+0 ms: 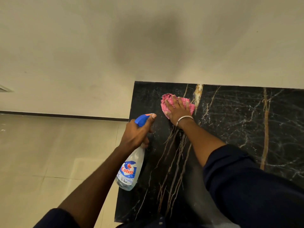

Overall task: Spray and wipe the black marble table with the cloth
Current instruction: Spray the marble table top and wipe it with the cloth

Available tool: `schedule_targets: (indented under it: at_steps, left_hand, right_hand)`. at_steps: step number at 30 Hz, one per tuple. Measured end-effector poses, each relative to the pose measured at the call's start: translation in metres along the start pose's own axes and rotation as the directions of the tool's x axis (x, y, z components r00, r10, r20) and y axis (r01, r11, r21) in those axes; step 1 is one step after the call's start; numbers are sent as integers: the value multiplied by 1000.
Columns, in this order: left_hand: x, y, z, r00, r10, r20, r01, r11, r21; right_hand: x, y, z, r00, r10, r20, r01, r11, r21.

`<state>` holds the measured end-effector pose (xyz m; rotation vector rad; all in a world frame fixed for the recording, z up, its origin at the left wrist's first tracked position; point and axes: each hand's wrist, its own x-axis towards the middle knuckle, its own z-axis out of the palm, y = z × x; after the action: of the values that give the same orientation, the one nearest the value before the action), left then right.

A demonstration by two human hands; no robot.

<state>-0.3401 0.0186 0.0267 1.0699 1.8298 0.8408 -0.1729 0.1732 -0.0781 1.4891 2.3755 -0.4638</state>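
Observation:
The black marble table (pixel 233 122) with gold and white veins fills the right half of the view. My right hand (pixel 176 111) presses flat on a crumpled pink cloth (pixel 189 105) near the table's far left corner; a metal bangle circles the wrist. My left hand (pixel 137 134) grips the neck of a clear spray bottle (pixel 130 168) with a blue trigger head and a blue label. The bottle hangs tilted over the table's left edge, nozzle pointing toward the cloth, with a finger lying along the top of the head.
A beige wall (pixel 148 38) runs along the table's far edge. Pale floor tiles (pixel 49 162) lie left of the table, with a dark skirting line where the floor meets the wall.

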Motion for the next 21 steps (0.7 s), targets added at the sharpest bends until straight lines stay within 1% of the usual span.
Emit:
schedule_targets:
  at_steps: [2,4,8,12,18,20,21]
  left_hand:
    - [1,-4,0,1000,-6,13,7,1000,-14]
    - [1,-7,1,1000,-18,17,18,1000,-14]
    - [1,-7,5,1000,-9,17,9,1000,2]
    - [-5,0,14,998,4,55,-4,1000,8]
    - [-22,8,27,996,70,59,-69,997,-25]
    - [-29,10,30,995,78,58,-76,996,-37]
    - [-33,11,32,994,83,66,-80,996,-35]
  right_hand:
    - [7,0,-5,999,8,31,-8,1000,-8]
    - [6,-1,-3,1000,10,15,-10,1000,3]
    - [-22,4,15,993,-52,-110,54,998,16]
    - [-68,4,42,957,-119,-266,142,987,70]
    - [-155,2,93,898,-220,-382,288,949,130]
    - [-180,-2,98,886,-247,-391,344,917,200]
    - [-189,-3,102,895,-224,-385,353,884,307]
